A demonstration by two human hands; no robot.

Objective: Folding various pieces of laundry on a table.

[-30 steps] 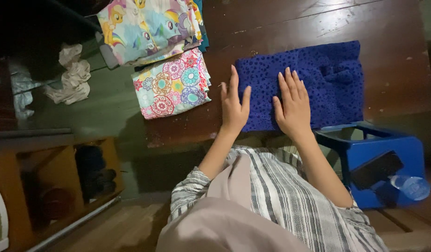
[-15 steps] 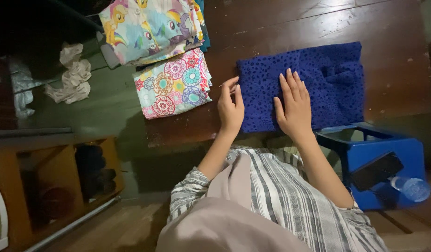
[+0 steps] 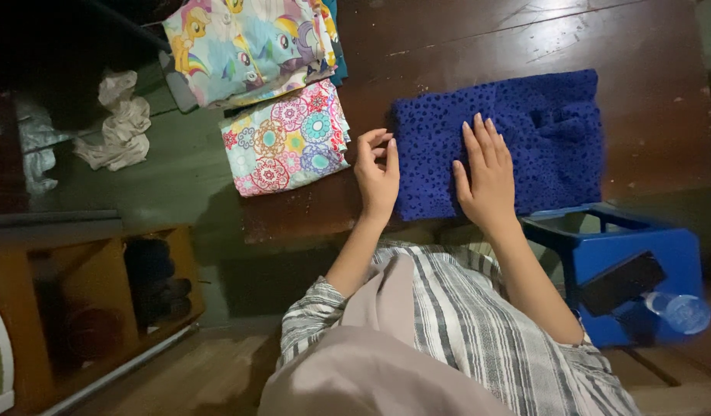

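Observation:
A dark blue dotted cloth (image 3: 548, 131) lies folded flat on the dark wooden table (image 3: 648, 54). My right hand (image 3: 485, 173) presses flat on its left half, fingers spread. At the cloth's left edge my left hand (image 3: 377, 173) has its fingers curled and pinches that edge. Left of it lies a folded cloth with round flower patterns (image 3: 284, 142). Above that is a folded cartoon-pony cloth (image 3: 247, 42).
A blue plastic stool (image 3: 602, 254) stands under the table's near right edge, with a dark phone (image 3: 621, 281) and a clear bottle (image 3: 679, 308) on it. Crumpled pale cloth (image 3: 120, 123) lies on the green floor at left. A wooden shelf (image 3: 86, 293) stands at lower left.
My left hand went from lying flat with straight fingers to curling its fingers at the blue cloth's left edge. My right hand stayed flat in place.

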